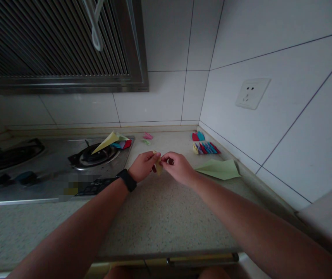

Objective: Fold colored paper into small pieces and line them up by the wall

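Between my two hands, above the speckled counter (166, 221), is a small piece of folded yellow paper (158, 167). My left hand (144, 166), with a black watch at the wrist, pinches it from the left. The fingertips of my right hand (178, 166) close on its right edge. Just behind my hands lie a pink folded paper (147, 136) and a small green one (146, 142). A row of folded papers in several colours (207, 148) sits to the back right, with red and blue ones (198, 136) behind it.
A pale green paper sheet (221, 169) lies right of my hands. On the left is a gas stove (52, 155), with yellow paper (106, 142) and coloured pieces over its right burner. A range hood (67, 83) hangs above. Tiled walls with a socket (252, 93) bound the corner.
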`<state>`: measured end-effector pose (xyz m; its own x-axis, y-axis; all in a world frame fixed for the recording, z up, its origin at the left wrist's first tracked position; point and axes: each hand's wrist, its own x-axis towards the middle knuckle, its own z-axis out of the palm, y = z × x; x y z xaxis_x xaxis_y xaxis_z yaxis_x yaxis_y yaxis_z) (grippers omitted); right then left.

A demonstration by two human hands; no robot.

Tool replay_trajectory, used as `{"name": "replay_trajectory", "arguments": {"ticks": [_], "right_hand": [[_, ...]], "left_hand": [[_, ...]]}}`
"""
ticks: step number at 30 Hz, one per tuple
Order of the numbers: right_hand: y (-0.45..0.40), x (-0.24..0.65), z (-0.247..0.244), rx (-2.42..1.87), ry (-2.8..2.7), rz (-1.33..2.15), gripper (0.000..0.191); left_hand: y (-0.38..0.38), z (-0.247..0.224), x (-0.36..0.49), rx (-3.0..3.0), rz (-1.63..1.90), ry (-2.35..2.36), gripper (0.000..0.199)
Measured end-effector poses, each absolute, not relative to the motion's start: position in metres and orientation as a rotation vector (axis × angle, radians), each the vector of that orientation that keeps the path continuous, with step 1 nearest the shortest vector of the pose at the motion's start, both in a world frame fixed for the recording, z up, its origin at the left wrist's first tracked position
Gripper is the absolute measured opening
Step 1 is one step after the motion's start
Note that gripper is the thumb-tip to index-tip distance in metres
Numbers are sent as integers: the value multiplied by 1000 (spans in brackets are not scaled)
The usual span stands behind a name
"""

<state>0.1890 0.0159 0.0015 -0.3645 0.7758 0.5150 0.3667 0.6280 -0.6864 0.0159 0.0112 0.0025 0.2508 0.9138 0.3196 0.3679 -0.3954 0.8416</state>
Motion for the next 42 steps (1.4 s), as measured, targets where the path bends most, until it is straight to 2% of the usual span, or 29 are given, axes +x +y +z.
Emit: {"name": "replay_trajectory", "arguments": {"ticks": [12, 23, 42], "right_hand": [[11, 186, 1, -788, -1945, 431, 7], [2, 184, 6, -887, -1985, 212, 10], [1, 184, 6, -928, -1957, 173, 10]], "left_hand": [[12, 6, 18, 1736, 1028, 1092, 42], [11, 8, 18, 1765, 943, 1073, 41], [7, 13, 18, 1780, 909, 1031, 38]]}}
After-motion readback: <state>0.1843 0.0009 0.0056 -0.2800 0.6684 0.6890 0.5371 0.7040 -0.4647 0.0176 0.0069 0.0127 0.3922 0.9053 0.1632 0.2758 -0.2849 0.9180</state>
